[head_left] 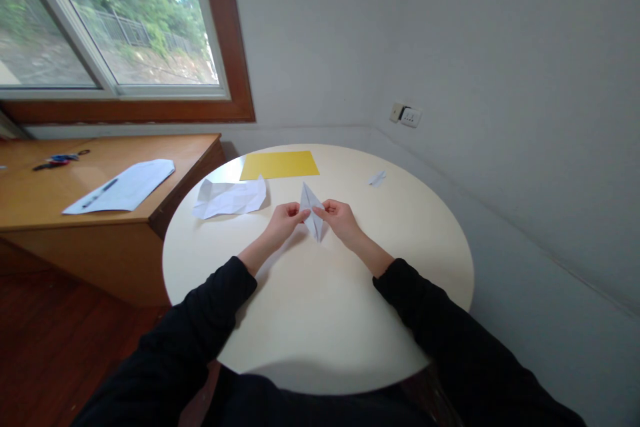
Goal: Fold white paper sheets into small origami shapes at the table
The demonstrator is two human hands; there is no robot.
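**Folded paper held above round table**

Left hand [286, 219] and right hand [340, 217] pinch a folded white paper [312, 209] mid-table [400, 260], bare surface nearest the person. Crumpled sheet [230, 198], yellow sheet [279, 164] lie beyond. No readable writing.

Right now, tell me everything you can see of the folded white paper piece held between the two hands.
The folded white paper piece is a narrow, kite-like shape with pointed ends, creased along its length. It looks like thin plain paper. It is held tilted, one tip up and away, the other down toward the round cream table. The left hand pinches its left edge and the right hand pinches its right edge. Whether its lower tip touches the table cannot be told.
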